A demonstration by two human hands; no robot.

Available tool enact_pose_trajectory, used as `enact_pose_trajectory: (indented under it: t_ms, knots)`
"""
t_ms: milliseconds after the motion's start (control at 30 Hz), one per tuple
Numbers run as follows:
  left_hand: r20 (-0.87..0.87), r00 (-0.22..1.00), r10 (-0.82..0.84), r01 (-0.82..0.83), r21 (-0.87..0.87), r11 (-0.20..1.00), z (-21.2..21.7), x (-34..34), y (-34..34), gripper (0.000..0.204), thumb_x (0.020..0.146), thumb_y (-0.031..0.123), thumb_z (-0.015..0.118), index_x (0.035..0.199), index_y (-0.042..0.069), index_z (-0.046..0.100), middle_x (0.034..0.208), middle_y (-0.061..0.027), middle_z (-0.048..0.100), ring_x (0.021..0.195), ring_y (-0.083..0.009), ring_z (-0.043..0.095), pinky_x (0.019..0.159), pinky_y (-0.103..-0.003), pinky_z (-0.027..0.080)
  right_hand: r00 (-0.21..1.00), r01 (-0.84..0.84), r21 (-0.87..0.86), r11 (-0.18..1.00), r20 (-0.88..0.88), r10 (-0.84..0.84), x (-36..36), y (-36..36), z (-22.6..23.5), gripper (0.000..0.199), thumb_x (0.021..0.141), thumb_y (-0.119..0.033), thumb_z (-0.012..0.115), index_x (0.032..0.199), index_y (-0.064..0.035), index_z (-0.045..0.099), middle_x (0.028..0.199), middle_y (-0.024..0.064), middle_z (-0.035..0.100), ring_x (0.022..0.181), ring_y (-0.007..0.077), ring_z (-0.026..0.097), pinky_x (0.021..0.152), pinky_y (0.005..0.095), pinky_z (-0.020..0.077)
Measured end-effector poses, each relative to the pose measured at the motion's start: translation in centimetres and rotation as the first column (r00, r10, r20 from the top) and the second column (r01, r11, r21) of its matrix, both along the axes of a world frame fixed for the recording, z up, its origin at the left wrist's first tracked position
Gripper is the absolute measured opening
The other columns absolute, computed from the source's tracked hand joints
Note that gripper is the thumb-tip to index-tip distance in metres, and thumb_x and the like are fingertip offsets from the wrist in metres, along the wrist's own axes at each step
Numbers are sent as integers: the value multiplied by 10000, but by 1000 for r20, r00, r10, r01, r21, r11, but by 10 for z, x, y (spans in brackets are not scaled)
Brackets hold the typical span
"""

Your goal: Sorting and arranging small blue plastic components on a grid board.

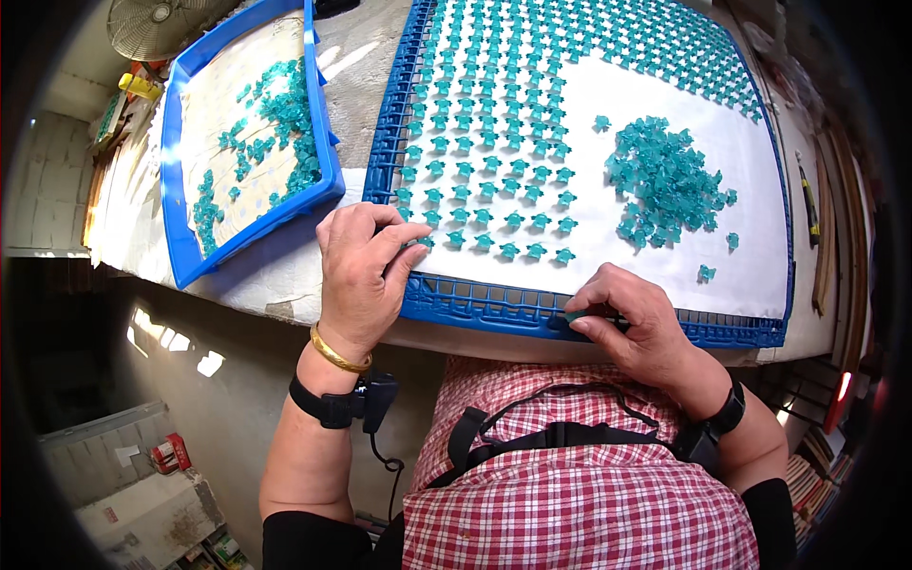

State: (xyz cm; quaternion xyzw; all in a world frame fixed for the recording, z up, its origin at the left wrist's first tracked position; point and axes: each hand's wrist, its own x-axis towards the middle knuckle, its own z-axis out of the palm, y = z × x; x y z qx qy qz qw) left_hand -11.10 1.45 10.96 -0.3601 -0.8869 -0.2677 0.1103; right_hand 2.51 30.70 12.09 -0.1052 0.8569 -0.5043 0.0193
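Note:
My left hand (363, 271) is at the near left corner of a white sheet (594, 271) in a blue plastic crate tray (494, 302). Its thumb and forefinger pinch a small teal turtle-shaped piece (423, 241) at the end of the nearest row. Similar pieces stand on the sheet in spaced rows along the left and far sides. Over the tray's front rim, my right hand (632, 318) is closed, with a bit of teal (576, 314) showing at its fingertips. A loose heap of teal pieces (665, 180) lies on the sheet beyond my right hand.
To the left, a blue shallow tray (174, 190) holds more scattered teal pieces. A yellow-and-black cutter (809, 207) and wooden strips (834, 223) lie right of the crate tray. A fan (157, 27) stands at the far left. The table's front edge runs close to me.

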Motion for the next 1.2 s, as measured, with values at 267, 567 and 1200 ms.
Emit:
enact_pose_trajectory:
  t_ms: [267,567,1200]
  knots:
    - [-84,994,63,-59,50,997,13,13,3,227,878,79,769,1100,68,728,1040,-90,639,1057,-295,584,1003,-418,391,1000,-6,-90,996,-15,5,-2,3,-6,178,897,-43,769,1066,-71,722,961,89,659,848,249,658,741,366,527]
    - [20,939,-343,325,270,906,16,63,88,225,813,23,791,1013,82,707,1021,-68,671,973,-292,632,895,-425,478,951,305,-251,919,132,-280,-14,49,27,139,928,-51,777,1047,-16,714,954,35,731,855,90,688,765,244,557]
    - [52,776,-629,627,48,778,-6,70,157,295,934,264,692,1167,86,664,1255,-104,630,1260,-257,577,1150,-430,391,941,319,455,831,-257,-221,-219,103,-7,125,937,-149,725,1036,-91,773,1039,108,688,973,324,687,870,431,551]
